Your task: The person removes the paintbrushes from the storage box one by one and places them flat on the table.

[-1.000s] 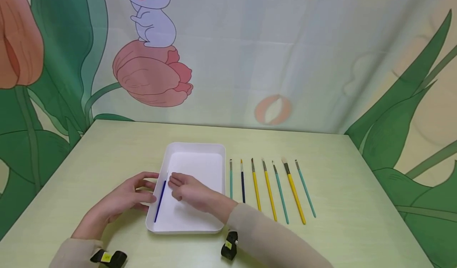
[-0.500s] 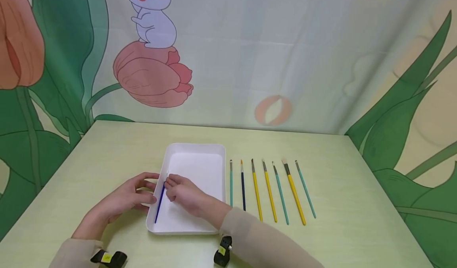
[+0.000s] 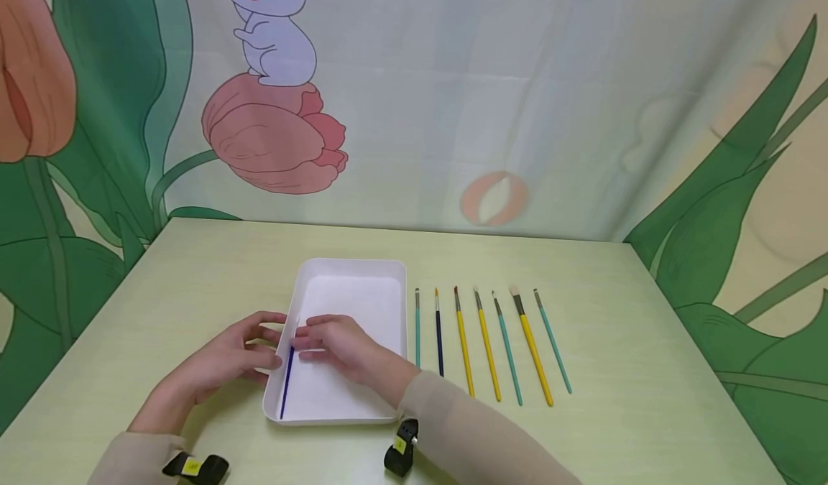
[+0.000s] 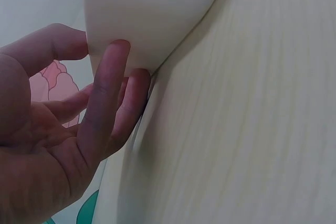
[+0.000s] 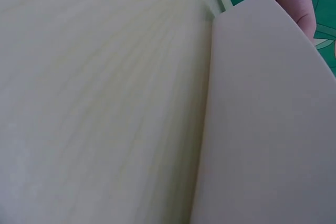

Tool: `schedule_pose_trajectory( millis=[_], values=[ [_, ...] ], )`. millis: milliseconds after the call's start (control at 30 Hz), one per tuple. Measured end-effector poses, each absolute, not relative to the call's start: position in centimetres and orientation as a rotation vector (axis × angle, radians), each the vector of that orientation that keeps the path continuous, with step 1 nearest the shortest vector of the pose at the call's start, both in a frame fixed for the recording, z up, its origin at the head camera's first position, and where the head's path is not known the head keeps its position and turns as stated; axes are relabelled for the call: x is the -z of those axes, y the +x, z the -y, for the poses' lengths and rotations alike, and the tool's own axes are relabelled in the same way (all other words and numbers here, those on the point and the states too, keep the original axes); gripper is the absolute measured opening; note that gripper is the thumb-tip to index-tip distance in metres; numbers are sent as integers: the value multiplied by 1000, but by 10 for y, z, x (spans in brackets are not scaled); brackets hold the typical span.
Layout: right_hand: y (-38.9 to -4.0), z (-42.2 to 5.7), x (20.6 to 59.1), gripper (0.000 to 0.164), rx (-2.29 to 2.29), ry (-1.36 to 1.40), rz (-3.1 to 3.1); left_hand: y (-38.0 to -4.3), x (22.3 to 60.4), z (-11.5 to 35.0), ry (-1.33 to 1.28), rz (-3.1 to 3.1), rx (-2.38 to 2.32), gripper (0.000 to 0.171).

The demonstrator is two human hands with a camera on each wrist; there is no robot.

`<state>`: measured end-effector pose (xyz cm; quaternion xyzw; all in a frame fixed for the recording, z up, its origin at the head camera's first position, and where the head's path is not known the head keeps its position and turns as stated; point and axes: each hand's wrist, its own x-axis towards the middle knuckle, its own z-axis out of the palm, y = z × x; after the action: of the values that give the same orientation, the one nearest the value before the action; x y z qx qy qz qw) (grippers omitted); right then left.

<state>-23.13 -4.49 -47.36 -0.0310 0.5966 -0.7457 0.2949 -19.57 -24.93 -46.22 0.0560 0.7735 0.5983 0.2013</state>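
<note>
A slim paintbrush with a dark blue handle [image 3: 287, 383] lies inside the white tray [image 3: 378, 305], along its left wall. The brush's upper end is hidden under the fingers of my right hand [image 3: 343, 345]. That hand reaches across the tray with its fingers extended, fingertips right at the handle. Outside the tray, my left hand [image 3: 226, 356] rests its fingertips against the left wall. In the left wrist view, the fingers [image 4: 110, 72] press lightly on the tray's outer wall [image 4: 152, 14], thumb and fingers apart. The right wrist view shows mainly the tray's outer side [image 5: 268, 119].
Several paintbrushes stand in a row right of the tray, bristles away from me: a dark navy one [image 3: 439, 334], yellow ones such as the wide brush [image 3: 533, 348], and teal ones such as the outermost brush [image 3: 553, 341]. A printed curtain [image 3: 414, 111] hangs behind the table [image 3: 647, 370].
The blue brush has slid toward the tray's near end, close along the left wall. My right hand has shifted slightly left and its fingers have straightened. My left hand stays put.
</note>
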Motion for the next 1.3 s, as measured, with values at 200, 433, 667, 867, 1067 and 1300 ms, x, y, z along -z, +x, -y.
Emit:
schedule_pose_trajectory(
  millis=[200, 433, 667, 867, 1067, 1300],
  values=[
    [-229, 46, 473, 33, 1917, -103, -1637, -195, 463, 250, 176, -2154, -1688, 72],
    [-227, 46, 473, 22, 1777, -184, -1778, -195, 464, 251, 173, -2146, -1698, 72],
    [-223, 47, 472, 18, 1700, -276, -1879, -194, 463, 251, 175, -2142, -1701, 72],
    [-223, 51, 476, 21, 1702, -307, -1948, -194, 464, 253, 192, -2133, -1713, 71],
    [-220, 53, 478, 23, 1737, -292, -1951, -195, 465, 253, 210, -2116, -1719, 72],
    [-217, 56, 475, 30, 1755, -268, -1920, -194, 464, 253, 202, -2129, -1710, 73]
  ],
)
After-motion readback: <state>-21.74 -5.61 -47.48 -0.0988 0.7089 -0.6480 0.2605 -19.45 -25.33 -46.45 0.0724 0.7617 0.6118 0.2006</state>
